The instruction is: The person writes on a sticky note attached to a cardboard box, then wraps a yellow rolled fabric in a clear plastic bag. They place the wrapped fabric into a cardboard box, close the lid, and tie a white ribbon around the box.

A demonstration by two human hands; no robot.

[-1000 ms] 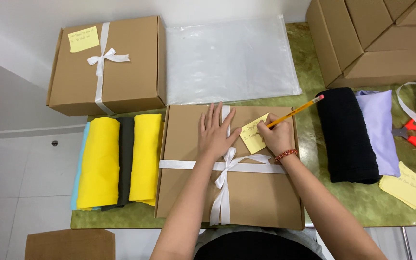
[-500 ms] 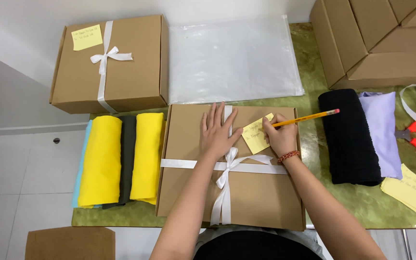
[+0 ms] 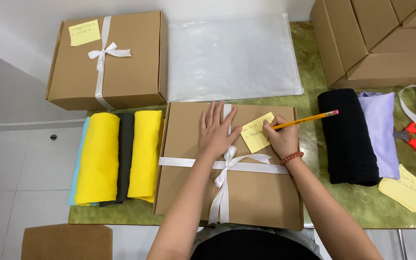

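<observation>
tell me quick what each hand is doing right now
left hand: open, flat on the cardboard box.
right hand: closed on the pencil, tip at the yellow sticky note.

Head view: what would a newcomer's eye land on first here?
Probably the right hand writing with a yellow pencil on a yellow sticky note atop the ribbon-tied cardboard box at centre, the left hand pressed flat beside it. Next, the bright yellow folded cloths to the left, and the black knit cloth on the right.
</observation>
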